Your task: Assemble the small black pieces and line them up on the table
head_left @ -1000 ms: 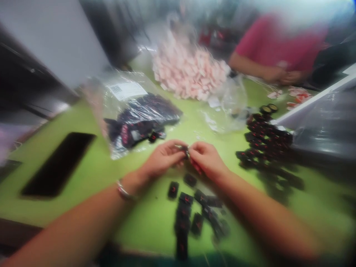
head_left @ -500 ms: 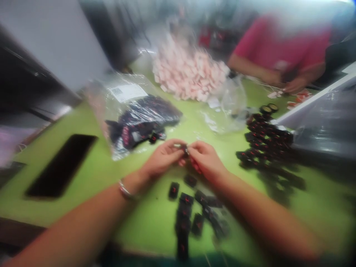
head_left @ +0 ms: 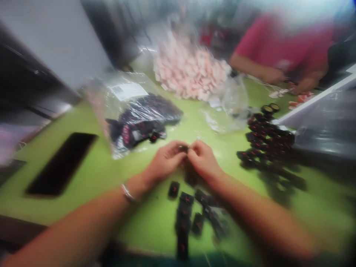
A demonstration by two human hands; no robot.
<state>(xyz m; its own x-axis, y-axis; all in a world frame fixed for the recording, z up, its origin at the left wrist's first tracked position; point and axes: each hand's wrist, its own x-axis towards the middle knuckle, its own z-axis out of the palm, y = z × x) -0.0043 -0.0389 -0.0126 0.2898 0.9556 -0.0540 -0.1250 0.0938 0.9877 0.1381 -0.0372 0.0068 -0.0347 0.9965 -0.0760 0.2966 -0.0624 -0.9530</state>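
Observation:
My left hand (head_left: 168,158) and my right hand (head_left: 204,159) meet over the middle of the green table (head_left: 139,218). A small dark part (head_left: 183,148) is pinched between their fingertips; most of it is hidden by the fingers. Just below my hands lie loose black blocks with red marks, among them a single block (head_left: 174,189) and a column of blocks (head_left: 184,211). More black blocks (head_left: 213,213) are scattered under my right forearm. A bracelet circles my left wrist.
Behind my hands lies a clear bag of dark parts (head_left: 147,111). Farther back sits a heap of pale pink pieces (head_left: 194,74). A black pile (head_left: 267,141) is at right, a dark flat slab (head_left: 62,165) at left. Across the table, a person in a pink shirt (head_left: 289,44) handles small pieces.
My hands have drawn closer together, and the fingers have turned around the small dark part, which now shows less. The blocks on the table stay in place.

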